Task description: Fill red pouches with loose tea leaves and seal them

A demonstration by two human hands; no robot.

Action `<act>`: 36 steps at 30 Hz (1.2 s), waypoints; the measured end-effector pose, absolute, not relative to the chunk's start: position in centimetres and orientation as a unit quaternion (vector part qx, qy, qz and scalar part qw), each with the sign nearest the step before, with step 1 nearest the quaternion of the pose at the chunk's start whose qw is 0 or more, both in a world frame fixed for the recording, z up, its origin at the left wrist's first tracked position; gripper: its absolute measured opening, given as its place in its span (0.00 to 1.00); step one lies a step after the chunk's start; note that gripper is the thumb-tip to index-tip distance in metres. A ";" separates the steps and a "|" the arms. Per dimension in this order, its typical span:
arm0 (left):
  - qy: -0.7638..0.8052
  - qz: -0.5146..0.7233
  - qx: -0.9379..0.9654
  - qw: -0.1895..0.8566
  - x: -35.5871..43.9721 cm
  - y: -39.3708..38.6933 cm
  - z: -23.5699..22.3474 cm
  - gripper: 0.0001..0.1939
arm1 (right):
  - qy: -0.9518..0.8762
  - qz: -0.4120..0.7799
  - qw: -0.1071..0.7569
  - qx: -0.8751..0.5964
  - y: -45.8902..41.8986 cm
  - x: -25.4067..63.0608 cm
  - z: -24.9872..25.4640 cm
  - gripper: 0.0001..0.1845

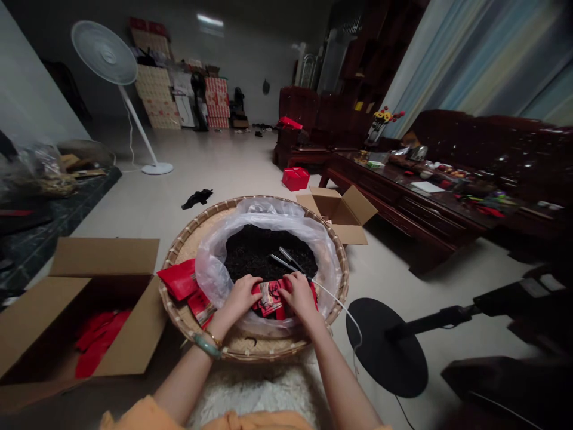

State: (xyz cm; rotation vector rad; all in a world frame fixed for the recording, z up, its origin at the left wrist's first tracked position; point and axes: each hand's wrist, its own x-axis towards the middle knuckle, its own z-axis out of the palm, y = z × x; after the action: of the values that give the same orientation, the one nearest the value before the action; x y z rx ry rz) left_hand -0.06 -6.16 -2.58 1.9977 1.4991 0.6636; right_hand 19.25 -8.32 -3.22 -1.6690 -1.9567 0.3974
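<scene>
My left hand and my right hand pinch opposite sides of a printed red packet over a clear plastic bag. The bag lines a round woven bamboo tray and holds loose dark tea leaves. A slim two-pronged metal tool, its exact kind unclear, lies on the tea just above my right hand. More red packets rest on the tray left of the bag. A thin white cord runs from near my right hand over the tray rim.
An open cardboard box holding red packets stands left of the tray. Another open box sits behind it. A black round fan base stands to the right, with a dark wooden table beyond.
</scene>
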 end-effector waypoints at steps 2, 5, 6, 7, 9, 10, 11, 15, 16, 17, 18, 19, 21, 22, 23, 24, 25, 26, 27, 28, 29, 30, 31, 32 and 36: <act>0.553 0.195 0.775 0.234 -0.1 -6.5 -2.3 0.17 | -0.720 0.147 0.280 -0.618 -8.2 19.4 -3.6 0.17; 0.551 0.157 0.798 0.190 0.1 -6.9 -1.8 0.14 | -0.714 0.153 0.293 -0.617 -8.2 19.6 -4.1 0.17; 0.550 0.155 0.801 0.177 0.3 -7.1 -1.6 0.13 | -0.713 0.156 0.297 -0.616 -8.2 19.6 -4.3 0.16; 0.551 0.156 0.803 0.164 0.4 -7.3 -1.4 0.12 | -0.711 0.158 0.301 -0.616 -8.3 19.6 -4.4 0.15; 0.555 0.167 0.803 0.141 0.6 -7.8 -1.1 0.11 | -0.707 0.160 0.309 -0.616 -8.5 19.5 -4.5 0.14; 0.557 0.173 0.802 0.128 0.7 -8.0 -1.0 0.11 | -0.706 0.159 0.313 -0.615 -8.6 19.4 -4.5 0.14; 0.559 0.177 0.801 0.116 0.8 -8.2 -0.9 0.11 | -0.704 0.159 0.317 -0.615 -8.7 19.3 -4.4 0.13; 0.556 0.195 0.800 0.118 0.7 -8.2 -0.7 0.06 | -0.699 0.163 0.334 -0.610 -9.0 19.5 -3.4 0.08; 0.555 0.212 0.794 0.132 0.5 -8.0 -0.7 0.04 | -0.697 0.167 0.346 -0.606 -8.9 19.6 -3.0 0.07; 0.555 0.237 0.784 0.148 0.4 -7.7 -0.6 0.03 | -0.693 0.171 0.362 -0.599 -8.8 19.8 -2.6 0.07; 0.557 0.264 0.770 0.165 0.3 -7.4 -0.5 0.03 | -0.688 0.174 0.384 -0.591 -8.6 20.0 -2.2 0.08; 0.561 0.290 0.754 0.183 0.3 -7.0 -0.3 0.03 | -0.682 0.178 0.406 -0.582 -8.3 20.1 -1.9 0.10; 0.568 0.331 0.715 0.237 0.3 -6.1 0.0 0.04 | -0.667 0.184 0.441 -0.571 -7.5 20.2 -1.5 0.17; 0.570 0.348 0.695 0.268 0.3 -5.7 0.1 0.04 | -0.660 0.186 0.452 -0.571 -7.1 20.1 -1.4 0.19; 0.570 0.365 0.674 0.298 0.4 -5.3 0.2 0.04 | -0.654 0.187 0.457 -0.573 -6.5 19.8 -1.4 0.20; 0.569 0.382 0.653 0.324 0.5 -4.9 0.2 0.05 | -0.653 0.185 0.458 -0.574 -6.0 19.5 -1.5 0.21; 0.565 0.399 0.633 0.347 0.5 -4.6 0.2 0.06 | -0.654 0.179 0.458 -0.574 -5.4 19.1 -1.6 0.21; 0.560 0.414 0.618 0.366 0.6 -4.2 0.1 0.07 | -0.659 0.169 0.459 -0.572 -4.8 18.6 -1.7 0.21; 0.554 0.423 0.607 0.382 0.6 -3.9 -0.1 0.09 | -0.667 0.156 0.459 -0.565 -4.3 18.0 -1.8 0.22; 0.546 0.430 0.599 0.399 0.5 -3.6 -0.3 0.10 | -0.676 0.142 0.461 -0.557 -3.8 17.5 -1.9 0.23; 0.540 0.434 0.595 0.408 0.5 -3.3 -0.6 0.12 | -0.686 0.128 0.462 -0.548 -3.4 16.9 -2.0 0.24; 0.537 0.437 0.593 0.412 0.5 -3.1 -0.8 0.14 | -0.695 0.114 0.463 -0.538 -3.0 16.4 -2.2 0.25; 0.535 0.439 0.594 0.410 0.4 -2.9 -1.0 0.16 | -0.705 0.101 0.464 -0.528 -2.7 16.0 -2.3 0.26; 0.535 0.442 0.592 0.410 0.4 -2.7 -1.2 0.18 | -0.714 0.089 0.462 -0.518 -2.4 15.7 -2.6 0.26; 0.501 0.482 0.533 0.482 0.5 -2.6 -1.7 0.22 | -0.748 0.031 0.441 -0.495 -1.8 15.3 -3.9 0.30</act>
State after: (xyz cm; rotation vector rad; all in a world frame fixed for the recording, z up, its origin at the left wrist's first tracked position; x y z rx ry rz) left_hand 0.52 -2.61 -1.69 1.2988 1.2213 1.1750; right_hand 15.34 -1.75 -3.90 -1.2288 -1.8578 0.0766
